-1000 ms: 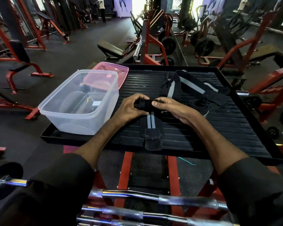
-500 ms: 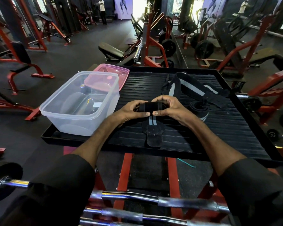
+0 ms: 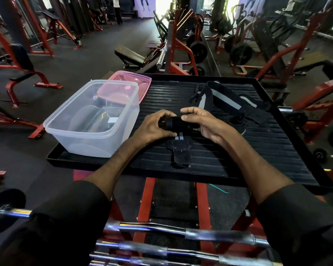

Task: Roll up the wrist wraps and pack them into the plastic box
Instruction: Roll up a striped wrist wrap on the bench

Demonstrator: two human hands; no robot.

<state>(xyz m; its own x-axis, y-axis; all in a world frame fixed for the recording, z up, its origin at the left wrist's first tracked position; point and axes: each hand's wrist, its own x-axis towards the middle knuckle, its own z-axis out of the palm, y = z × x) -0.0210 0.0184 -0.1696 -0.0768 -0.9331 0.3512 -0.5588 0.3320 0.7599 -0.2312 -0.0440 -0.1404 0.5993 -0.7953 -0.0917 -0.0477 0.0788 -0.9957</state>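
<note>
One clear plastic box (image 3: 96, 144) stood on the left part of one black tray (image 3: 267, 150). One pink lid (image 3: 136, 81) lay just behind the box. At tray centre, the left hand (image 3: 154, 127) gripped the left end of one part-rolled wrist wrap (image 3: 178, 122) with curled fingers. The wrap's unrolled tail lay flat on the tray. The right hand (image 3: 206, 123) cupped the right end, thumb pressed on top. Further right lay one coiled wrap (image 3: 235, 121) and loose wraps (image 3: 225, 98), whose number could not be counted.
</note>
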